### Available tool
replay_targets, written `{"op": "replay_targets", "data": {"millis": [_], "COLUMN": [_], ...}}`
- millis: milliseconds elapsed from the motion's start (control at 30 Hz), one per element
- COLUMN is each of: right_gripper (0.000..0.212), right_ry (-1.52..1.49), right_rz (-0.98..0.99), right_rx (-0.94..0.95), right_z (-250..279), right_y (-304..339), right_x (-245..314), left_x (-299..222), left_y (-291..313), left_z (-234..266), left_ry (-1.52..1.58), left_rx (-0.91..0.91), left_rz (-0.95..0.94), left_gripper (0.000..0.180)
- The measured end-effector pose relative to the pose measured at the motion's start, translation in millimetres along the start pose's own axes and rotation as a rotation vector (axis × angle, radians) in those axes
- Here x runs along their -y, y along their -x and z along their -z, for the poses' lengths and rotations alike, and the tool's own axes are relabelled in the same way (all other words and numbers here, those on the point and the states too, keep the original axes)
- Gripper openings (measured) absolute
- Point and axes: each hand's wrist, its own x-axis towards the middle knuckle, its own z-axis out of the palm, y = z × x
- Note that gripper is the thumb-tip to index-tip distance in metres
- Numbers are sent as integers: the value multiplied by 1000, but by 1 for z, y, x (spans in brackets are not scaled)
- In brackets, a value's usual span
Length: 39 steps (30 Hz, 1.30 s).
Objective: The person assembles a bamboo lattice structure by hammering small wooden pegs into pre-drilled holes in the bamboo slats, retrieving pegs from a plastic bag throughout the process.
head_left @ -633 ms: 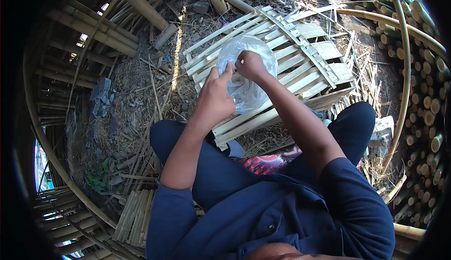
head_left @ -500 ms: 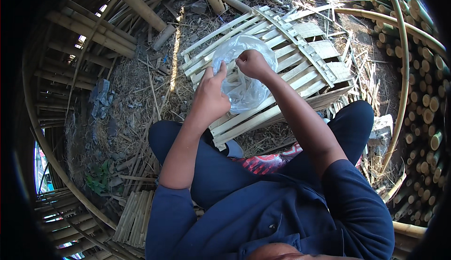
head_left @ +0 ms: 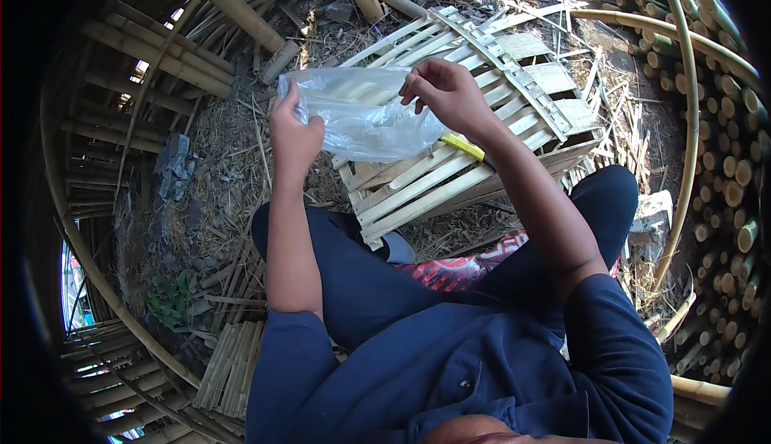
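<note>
Bag (head_left: 365, 127) is spread wide over the slats' (head_left: 401, 195) left side; that looks done, but I can't tell what remains. My left hand (head_left: 295, 135) grips its left end. My right hand's (head_left: 446, 95) fingers curl, part open, by its right end; I can't tell if they hold it.

Bamboo poles (head_left: 730, 195) and green plant (head_left: 167, 299)

There are two hands (head_left: 297, 132), one bag (head_left: 373, 127), one crate (head_left: 526, 83).

Plastic bag (head_left: 373, 135) over crate (head_left: 526, 84), bamboo poles (head_left: 729, 173) to their right
</note>
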Motion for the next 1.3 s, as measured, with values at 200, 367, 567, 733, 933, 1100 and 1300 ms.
{"op": "replay_targets", "data": {"millis": [200,367,567,733,933,1100,1300], "right_gripper": [19,21,23,24,19,26,23], "right_ry": [-86,-103,-28,53,43,116,117], "right_rz": [137,68,-1,-33,-37,-49,-124], "right_rx": [-129,-118,-38,-54,-27,-30,-2], "right_z": [19,16,-4,3,-7,-7,-9], "right_y": [33,41,43,50,54,58,59], "right_x": [25,11,0,-7,-6,-9,-13], "left_x": [45,83,175,195,245,241,197], "left_y": [-15,-9,3,17,33,34,32], "left_z": [38,45,40,9,14,1,-3], "left_ry": [50,-90,212,23,-89,-135,-409], "left_rx": [-620,-843,-491,-220,-202,-126,635], "left_rz": [56,80,516,640,729,765,1029], "left_gripper": [74,68,76,52,43,45,29]}}
